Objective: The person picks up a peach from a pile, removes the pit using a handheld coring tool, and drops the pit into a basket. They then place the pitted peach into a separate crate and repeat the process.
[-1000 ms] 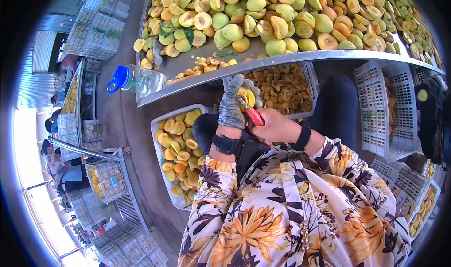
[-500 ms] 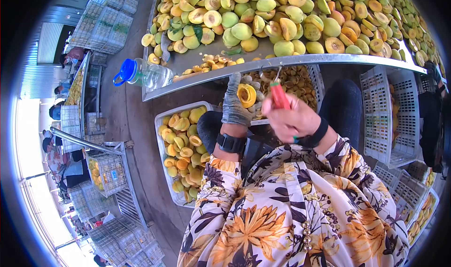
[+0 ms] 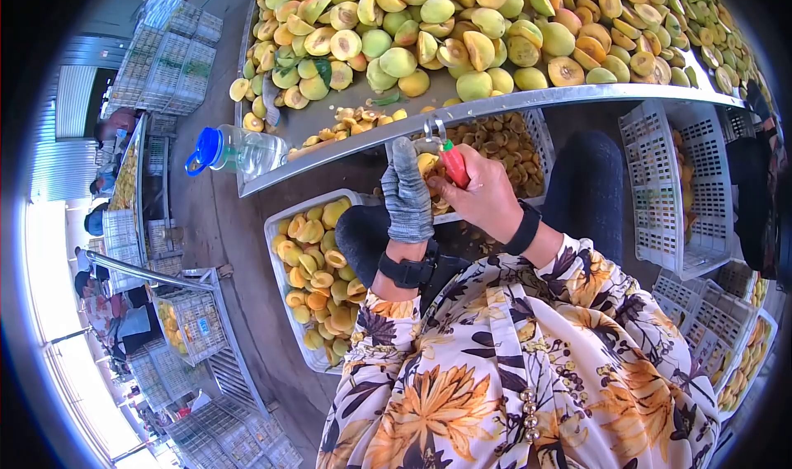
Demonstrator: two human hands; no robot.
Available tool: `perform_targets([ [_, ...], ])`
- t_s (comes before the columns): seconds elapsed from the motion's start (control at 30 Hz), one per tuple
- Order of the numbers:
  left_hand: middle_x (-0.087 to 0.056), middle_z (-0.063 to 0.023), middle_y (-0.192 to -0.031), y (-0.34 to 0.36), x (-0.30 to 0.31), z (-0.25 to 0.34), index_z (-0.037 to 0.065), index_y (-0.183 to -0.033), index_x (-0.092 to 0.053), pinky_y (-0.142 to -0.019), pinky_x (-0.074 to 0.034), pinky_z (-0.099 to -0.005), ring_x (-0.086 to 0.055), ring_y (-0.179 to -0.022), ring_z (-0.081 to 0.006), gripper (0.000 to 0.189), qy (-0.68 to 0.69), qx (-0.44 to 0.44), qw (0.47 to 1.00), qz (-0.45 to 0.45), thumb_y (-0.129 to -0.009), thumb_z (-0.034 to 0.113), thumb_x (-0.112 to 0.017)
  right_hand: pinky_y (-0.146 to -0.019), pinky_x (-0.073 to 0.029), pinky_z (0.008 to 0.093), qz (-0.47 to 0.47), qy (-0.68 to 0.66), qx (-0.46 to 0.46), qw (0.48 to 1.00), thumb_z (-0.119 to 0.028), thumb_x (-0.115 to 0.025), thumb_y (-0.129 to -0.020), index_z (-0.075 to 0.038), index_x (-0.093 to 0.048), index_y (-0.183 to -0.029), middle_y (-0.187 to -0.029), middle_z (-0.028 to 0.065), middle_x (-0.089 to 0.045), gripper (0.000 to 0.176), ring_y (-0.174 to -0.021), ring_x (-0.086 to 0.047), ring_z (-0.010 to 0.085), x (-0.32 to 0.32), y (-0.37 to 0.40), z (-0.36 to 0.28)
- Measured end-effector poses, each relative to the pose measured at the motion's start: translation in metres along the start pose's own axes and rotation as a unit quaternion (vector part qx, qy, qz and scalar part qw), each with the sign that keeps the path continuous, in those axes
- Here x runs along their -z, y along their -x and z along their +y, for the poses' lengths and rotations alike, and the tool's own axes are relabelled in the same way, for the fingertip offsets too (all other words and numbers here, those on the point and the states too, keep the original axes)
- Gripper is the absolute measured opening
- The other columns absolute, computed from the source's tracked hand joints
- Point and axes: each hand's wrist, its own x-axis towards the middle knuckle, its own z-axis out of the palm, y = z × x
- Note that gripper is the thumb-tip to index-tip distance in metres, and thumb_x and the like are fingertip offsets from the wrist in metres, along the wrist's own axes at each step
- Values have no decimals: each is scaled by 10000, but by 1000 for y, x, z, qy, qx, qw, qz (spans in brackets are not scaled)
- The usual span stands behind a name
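Note:
My left hand (image 3: pixel 409 193), in a grey knit glove, holds a yellow peach half (image 3: pixel 426 166) just below the metal table edge. My right hand (image 3: pixel 483 195), bare, grips a red-handled pitting tool (image 3: pixel 451 160) whose metal loop end (image 3: pixel 432 129) sits at the fruit. Both hands are together above my lap. The fruit is mostly hidden by the glove and the tool.
A metal table (image 3: pixel 495 104) carries a heap of green-yellow peaches (image 3: pixel 462 32) and a plastic bottle with a blue cap (image 3: pixel 233 149). White crates hold peach halves (image 3: pixel 318 279) at the left, pits (image 3: pixel 499 143) under the table, and another crate (image 3: pixel 668 188) stands at the right. Other workers sit far left.
My right hand, lifted away with the tool half a second ago, has come back to the peach half. The left hand turned the fruit so the glove covers it.

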Motion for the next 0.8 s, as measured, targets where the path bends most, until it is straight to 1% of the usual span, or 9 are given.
perform_targets([
  [0.17, -617, -52, -857, -4, -2, -14, 16, -937, -596, -702, -464, -263, -569, -746, -139, 524, 47, 0, 998, 34, -888, 497, -394, -507, -421, 370, -26, 23, 27, 999, -123, -686, -685, -29, -507, -831, -612, 167, -523, 249, -546, -530, 346, 5, -2, 2],
  [0.23, -618, -53, -856, -5, -3, -15, 23, -954, -587, -713, -469, -270, -576, -751, -154, 513, 93, 5, 996, 13, -890, 492, -391, -528, -430, 318, -59, 42, 8, 997, -135, -688, -704, -9, -528, -871, -638, 138, -549, 264, -528, -515, 250, 5, -2, 2],
  [0.37, -620, -60, -850, -3, -6, -6, 48, -926, -585, -728, -473, -277, -584, -787, -174, 535, 80, -3, 997, -24, -867, 543, -390, -511, -435, 304, -64, 66, 65, 994, -115, -678, -717, -8, -530, -882, -633, 120, -560, 246, -506, -525, 208, 2, 0, 8],
  [0.43, -631, -78, -859, -4, -2, 0, 84, -938, -591, -653, -506, -298, -616, -763, -202, 573, 259, 208, 943, 4, -820, 613, -405, -515, -444, 302, 98, -18, 56, 993, -124, -673, -715, -21, -531, -874, -599, 118, -543, 238, -507, -539, 226, -1, 0, 6],
  [0.47, -631, -78, -859, -4, 4, 1, 84, -938, -591, -653, -506, -298, -616, -763, -202, 573, 259, 207, 943, 8, -820, 613, -405, -515, -442, 285, 124, -110, -77, 983, -121, -664, -731, -26, -540, -896, -601, 100, -543, 227, -505, -525, 166, 0, -3, 11],
  [0.53, -642, -93, -795, -4, 14, 10, 96, -894, -599, -538, -524, -346, -633, -649, -247, 636, 323, 269, 904, -82, -776, 682, -380, -519, -444, 293, 147, -40, -76, 985, -103, -660, -727, -34, -543, -888, -642, 111, -567, 210, -529, -554, 219, 19, -14, 7],
  [0.57, -641, -99, -755, -2, 11, 16, 103, -883, -598, -433, -508, -324, -625, -557, -267, 634, 288, 280, 916, -21, -760, 691, -394, -525, -446, 298, 152, 24, 5, 988, -100, -657, -731, -35, -544, -883, -663, 119, -577, 200, -553, -563, 250, 28, -16, 3],
  [0.63, -642, -100, -762, 1, 26, 13, 101, -879, -599, -415, -500, -298, -626, -557, -267, 635, 297, 262, 917, -36, -760, 691, -393, -534, -452, 343, 151, 120, 128, 973, -64, -624, -724, -43, -542, -914, -687, 138, -583, 208, -617, -568, 332, 37, -15, -2],
  [0.8, -607, -148, -816, 32, 84, 24, 49, -927, -582, -388, -410, -248, -590, -621, -277, 601, 260, 188, 946, 47, -792, 617, -442, -529, -444, 431, -40, 408, 58, 910, -32, -580, -662, -62, -505, -918, -638, 154, -552, 268, -605, -563, 350, 40, -1, 51],
])
